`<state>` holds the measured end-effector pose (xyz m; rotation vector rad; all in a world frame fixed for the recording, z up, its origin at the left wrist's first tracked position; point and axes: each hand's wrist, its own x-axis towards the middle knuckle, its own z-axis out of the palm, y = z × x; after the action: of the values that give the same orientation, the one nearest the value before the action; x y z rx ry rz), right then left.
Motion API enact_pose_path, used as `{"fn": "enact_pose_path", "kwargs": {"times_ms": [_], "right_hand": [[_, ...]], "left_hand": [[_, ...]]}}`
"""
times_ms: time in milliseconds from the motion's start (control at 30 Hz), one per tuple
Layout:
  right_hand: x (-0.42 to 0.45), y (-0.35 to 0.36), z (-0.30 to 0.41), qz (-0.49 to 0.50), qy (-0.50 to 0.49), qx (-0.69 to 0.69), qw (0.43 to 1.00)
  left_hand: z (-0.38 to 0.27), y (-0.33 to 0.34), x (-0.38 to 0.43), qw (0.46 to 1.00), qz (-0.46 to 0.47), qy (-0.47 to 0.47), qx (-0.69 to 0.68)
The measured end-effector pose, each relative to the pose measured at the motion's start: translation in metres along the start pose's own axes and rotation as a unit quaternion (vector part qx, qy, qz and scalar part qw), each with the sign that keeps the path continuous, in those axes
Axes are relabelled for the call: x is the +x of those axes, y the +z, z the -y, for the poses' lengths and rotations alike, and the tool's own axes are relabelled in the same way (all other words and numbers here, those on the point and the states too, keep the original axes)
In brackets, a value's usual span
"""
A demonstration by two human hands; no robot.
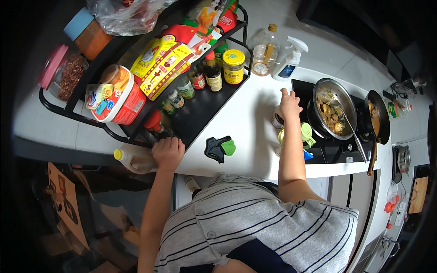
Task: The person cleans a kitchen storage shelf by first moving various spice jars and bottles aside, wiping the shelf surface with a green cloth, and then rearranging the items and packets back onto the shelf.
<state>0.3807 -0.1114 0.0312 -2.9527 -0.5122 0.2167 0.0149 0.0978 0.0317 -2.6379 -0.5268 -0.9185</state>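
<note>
My left hand has its fingers curled over the front corner of a black metal spice rack. Beside it lies a plastic jug with a yellow cap. Over the counter, my right hand reaches forward with fingers apart, and I see nothing in it. A dark-filled jar stands just below that wrist. Closer to me, partly hidden by the forearm, is a container with a light-green lid. Between my arms, a dark cloth with a green patch lies crumpled on the white counter.
A steel bowl of cooked food with a ladle sits on the black hob. Right of it is a frying pan, its wooden handle past the counter edge. A spray bottle and an oil bottle stand behind.
</note>
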Motion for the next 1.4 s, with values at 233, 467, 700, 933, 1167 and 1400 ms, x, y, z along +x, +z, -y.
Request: {"fn": "enact_pose_path", "kwargs": {"times_ms": [233,467,700,933,1167,1400], "right_hand": [[-0.009,0.007,0.03,-0.047,-0.089,0.032,0.994],[-0.032,0.013,0.074,-0.043,-0.243,0.115,0.962],[-0.06,0.013,0.07,0.045,-0.222,0.132,0.965],[-0.044,0.007,0.078,0.044,-0.229,0.097,0.968],[-0.052,-0.01,0.108,0.014,-0.321,0.212,0.923],[-0.05,0.02,0.182,-0.001,-0.351,0.24,0.905]], "left_hand": [[-0.001,-0.001,0.002,1.0,0.006,0.003,-0.002],[-0.002,-0.001,0.004,1.0,0.002,0.001,-0.013],[0.0,0.0,0.0,1.0,0.006,-0.004,0.007],[-0.001,0.0,0.002,1.0,0.001,-0.015,0.006],[-0.001,0.001,-0.003,1.0,0.001,-0.018,0.004],[0.0,0.0,0.0,1.0,-0.003,-0.022,-0.017]]}}
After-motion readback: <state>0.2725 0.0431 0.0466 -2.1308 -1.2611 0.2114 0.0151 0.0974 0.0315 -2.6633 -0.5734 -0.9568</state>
